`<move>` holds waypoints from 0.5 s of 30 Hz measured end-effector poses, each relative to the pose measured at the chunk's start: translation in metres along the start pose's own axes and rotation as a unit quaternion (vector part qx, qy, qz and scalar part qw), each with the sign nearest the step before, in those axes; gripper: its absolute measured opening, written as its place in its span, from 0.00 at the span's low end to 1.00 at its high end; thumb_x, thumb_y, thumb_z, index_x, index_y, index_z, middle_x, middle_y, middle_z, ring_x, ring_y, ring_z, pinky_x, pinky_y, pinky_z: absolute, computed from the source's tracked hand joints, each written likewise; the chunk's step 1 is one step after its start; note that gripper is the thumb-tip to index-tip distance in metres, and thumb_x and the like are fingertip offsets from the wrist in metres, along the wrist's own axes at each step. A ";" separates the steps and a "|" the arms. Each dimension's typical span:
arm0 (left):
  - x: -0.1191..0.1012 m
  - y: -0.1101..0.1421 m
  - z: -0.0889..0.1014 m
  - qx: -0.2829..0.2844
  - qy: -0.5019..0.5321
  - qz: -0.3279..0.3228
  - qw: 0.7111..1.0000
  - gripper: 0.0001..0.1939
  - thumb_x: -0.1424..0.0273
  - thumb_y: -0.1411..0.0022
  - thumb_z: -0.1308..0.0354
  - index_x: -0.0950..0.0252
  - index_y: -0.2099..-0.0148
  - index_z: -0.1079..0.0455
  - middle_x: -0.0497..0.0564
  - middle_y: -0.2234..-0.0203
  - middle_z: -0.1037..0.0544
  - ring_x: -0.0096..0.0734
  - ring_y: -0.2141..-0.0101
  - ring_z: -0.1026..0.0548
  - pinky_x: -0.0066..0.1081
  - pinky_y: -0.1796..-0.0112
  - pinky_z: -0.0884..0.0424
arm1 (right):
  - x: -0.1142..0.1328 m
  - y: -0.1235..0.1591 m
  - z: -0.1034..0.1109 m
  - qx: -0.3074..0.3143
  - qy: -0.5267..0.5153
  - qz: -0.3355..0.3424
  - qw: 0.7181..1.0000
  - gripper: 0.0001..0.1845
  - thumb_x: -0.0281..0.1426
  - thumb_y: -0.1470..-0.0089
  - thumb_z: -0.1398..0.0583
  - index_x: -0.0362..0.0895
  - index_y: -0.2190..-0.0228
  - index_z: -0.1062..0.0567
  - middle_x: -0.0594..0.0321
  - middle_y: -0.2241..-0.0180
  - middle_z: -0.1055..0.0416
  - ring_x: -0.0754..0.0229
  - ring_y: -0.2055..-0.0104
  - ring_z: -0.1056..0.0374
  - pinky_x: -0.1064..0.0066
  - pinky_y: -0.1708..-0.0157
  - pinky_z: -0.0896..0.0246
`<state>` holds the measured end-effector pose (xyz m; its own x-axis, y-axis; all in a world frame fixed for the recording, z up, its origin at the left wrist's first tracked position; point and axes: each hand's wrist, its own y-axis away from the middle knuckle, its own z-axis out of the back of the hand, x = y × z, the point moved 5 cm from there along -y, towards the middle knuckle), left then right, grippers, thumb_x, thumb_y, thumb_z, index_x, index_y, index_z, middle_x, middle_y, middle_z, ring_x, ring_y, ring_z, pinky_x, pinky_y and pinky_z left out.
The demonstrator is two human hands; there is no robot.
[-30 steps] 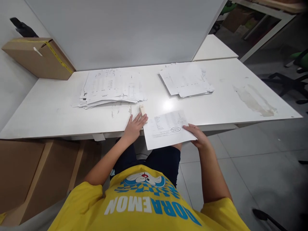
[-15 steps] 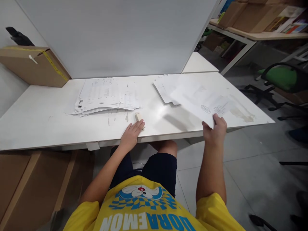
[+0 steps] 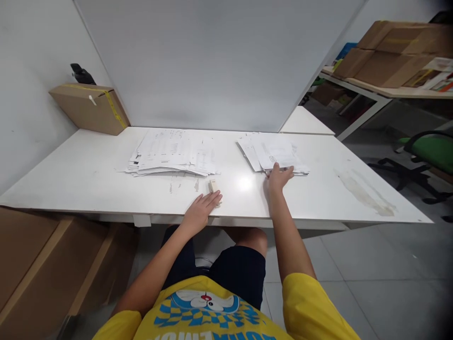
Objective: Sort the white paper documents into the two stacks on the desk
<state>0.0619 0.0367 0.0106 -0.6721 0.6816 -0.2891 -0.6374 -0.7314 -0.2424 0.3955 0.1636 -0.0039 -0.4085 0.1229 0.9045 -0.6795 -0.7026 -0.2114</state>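
My left hand [image 3: 201, 212] lies on the white table near its front edge. Its outstretched fingers rest over the lower end of a small beige block [image 3: 213, 184], hiding part of it. At the front edge of the right-hand paper pile [image 3: 249, 152], my right hand [image 3: 280, 178] has its thumb and fingers apart, touching the sheets. The top sheet [image 3: 278, 147] there carries an oval stamp mark beside my thumb. Beyond my left hand sits a larger, uneven stack of printed papers [image 3: 166, 153].
A cardboard box [image 3: 94, 111] with yellow tape stands at the back left of the table [image 3: 95, 179]. Behind the papers rises a grey-white panel [image 3: 212, 66]. Open cardboard boxes [image 3: 46, 264] are below left. A green chair [image 3: 432, 151] stands to the right.
My right hand has moved left with the stamped sheet, which now lies on the right pile, and its fingers have parted. My left hand stays on the beige block. The view has shifted.
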 end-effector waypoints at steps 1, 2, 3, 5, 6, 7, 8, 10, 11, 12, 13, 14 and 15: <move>-0.001 0.001 -0.001 -0.006 0.005 -0.002 1.000 0.46 0.88 0.44 0.60 0.56 0.26 0.58 0.51 0.31 0.43 0.35 0.32 0.43 0.44 0.35 0.43 | 0.000 0.004 0.008 -0.053 0.031 -0.004 0.998 0.35 0.45 0.42 0.48 0.41 0.38 0.45 0.40 0.42 0.45 0.47 0.47 0.34 0.56 0.54 0.32; -0.002 0.002 -0.002 -0.015 0.015 -0.005 1.000 0.46 0.88 0.43 0.60 0.55 0.26 0.63 0.52 0.31 0.44 0.36 0.33 0.43 0.45 0.36 0.42 | 0.000 0.007 0.016 -0.103 0.053 -0.009 0.993 0.34 0.43 0.42 0.47 0.40 0.39 0.43 0.39 0.42 0.46 0.46 0.46 0.35 0.56 0.52 0.34; -0.002 0.004 -0.001 -0.027 0.032 -0.007 0.999 0.47 0.87 0.42 0.60 0.55 0.26 0.68 0.53 0.30 0.46 0.37 0.33 0.41 0.45 0.37 0.40 | 0.001 0.011 0.020 -0.125 0.068 -0.005 0.990 0.32 0.41 0.42 0.47 0.39 0.40 0.40 0.39 0.42 0.45 0.45 0.45 0.35 0.55 0.50 0.36; 0.004 0.005 0.008 -0.061 0.086 -0.001 0.994 0.46 0.83 0.37 0.59 0.55 0.26 0.79 0.57 0.29 0.50 0.38 0.38 0.33 0.42 0.42 0.33 | 0.007 0.013 0.018 -0.091 0.106 0.029 0.990 0.25 0.37 0.41 0.50 0.38 0.46 0.33 0.42 0.49 0.37 0.45 0.48 0.35 0.53 0.48 0.39; 0.013 0.005 0.016 -0.083 0.115 0.005 0.990 0.46 0.80 0.35 0.57 0.56 0.27 0.83 0.59 0.29 0.52 0.38 0.42 0.29 0.41 0.45 0.29 | 0.009 0.013 0.014 -0.056 0.126 0.039 0.990 0.23 0.35 0.41 0.51 0.38 0.49 0.31 0.44 0.54 0.33 0.45 0.50 0.34 0.52 0.47 0.40; 0.025 0.004 0.026 -0.105 0.134 0.012 0.985 0.45 0.77 0.33 0.56 0.56 0.28 0.86 0.61 0.29 0.51 0.36 0.45 0.26 0.40 0.48 0.28 | 0.011 0.013 0.010 -0.019 0.144 0.048 0.988 0.22 0.34 0.41 0.51 0.39 0.50 0.30 0.47 0.58 0.31 0.45 0.52 0.33 0.51 0.48 0.41; 0.040 0.003 0.039 -0.127 0.141 0.020 0.982 0.45 0.74 0.32 0.55 0.57 0.28 0.86 0.62 0.30 0.49 0.35 0.48 0.24 0.40 0.49 0.27 | 0.013 0.013 0.005 0.012 0.157 0.058 0.986 0.22 0.33 0.42 0.51 0.39 0.49 0.30 0.49 0.60 0.30 0.46 0.54 0.33 0.51 0.49 0.41; 0.078 -0.002 0.068 -0.163 0.088 0.036 0.982 0.41 0.71 0.31 0.56 0.58 0.26 0.78 0.60 0.34 0.38 0.37 0.49 0.25 0.44 0.44 0.31 | 0.015 0.012 -0.001 0.036 0.162 0.079 0.983 0.24 0.34 0.43 0.49 0.40 0.46 0.32 0.50 0.61 0.29 0.47 0.57 0.33 0.51 0.50 0.41; 0.099 -0.004 0.081 -0.166 0.035 0.051 0.984 0.38 0.70 0.31 0.55 0.60 0.26 0.69 0.60 0.36 0.35 0.40 0.45 0.28 0.46 0.42 0.35 | 0.016 0.011 -0.001 0.030 0.157 0.087 0.983 0.25 0.34 0.43 0.49 0.40 0.45 0.33 0.50 0.60 0.29 0.47 0.57 0.33 0.52 0.50 0.41; 0.121 -0.007 0.090 -0.159 -0.017 0.074 0.984 0.35 0.68 0.31 0.54 0.61 0.26 0.59 0.59 0.36 0.35 0.44 0.40 0.32 0.48 0.38 0.40 | 0.016 0.011 -0.002 0.022 0.151 0.091 0.984 0.25 0.34 0.43 0.49 0.40 0.45 0.33 0.50 0.59 0.29 0.47 0.57 0.34 0.53 0.51 0.41; 0.140 -0.008 0.097 -0.146 -0.058 0.091 0.983 0.33 0.66 0.32 0.52 0.64 0.28 0.52 0.60 0.36 0.35 0.47 0.37 0.37 0.50 0.36 0.45 | 0.015 0.011 -0.001 0.015 0.145 0.091 0.985 0.25 0.34 0.43 0.49 0.40 0.46 0.33 0.49 0.58 0.29 0.48 0.56 0.34 0.54 0.51 0.41; 0.156 -0.009 0.101 -0.126 -0.084 0.102 0.983 0.32 0.65 0.33 0.50 0.66 0.29 0.49 0.60 0.35 0.36 0.49 0.35 0.40 0.51 0.35 0.48 | 0.014 0.010 -0.001 0.012 0.143 0.090 0.986 0.25 0.35 0.43 0.49 0.40 0.46 0.33 0.49 0.57 0.29 0.48 0.56 0.34 0.54 0.51 0.41; 0.169 -0.008 0.102 -0.113 -0.101 0.110 0.982 0.30 0.65 0.33 0.51 0.66 0.31 0.44 0.59 0.35 0.36 0.49 0.34 0.42 0.51 0.35 0.49 | 0.012 0.010 -0.001 0.013 0.143 0.091 0.985 0.25 0.35 0.43 0.49 0.40 0.46 0.33 0.49 0.56 0.29 0.48 0.56 0.34 0.55 0.51 0.41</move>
<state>-0.0848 0.1601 0.0588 -0.8594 0.4809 -0.1738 -0.3845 -0.8319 -0.4002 0.3827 0.1590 0.0047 -0.6800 0.1826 0.7102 -0.5644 -0.7486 -0.3480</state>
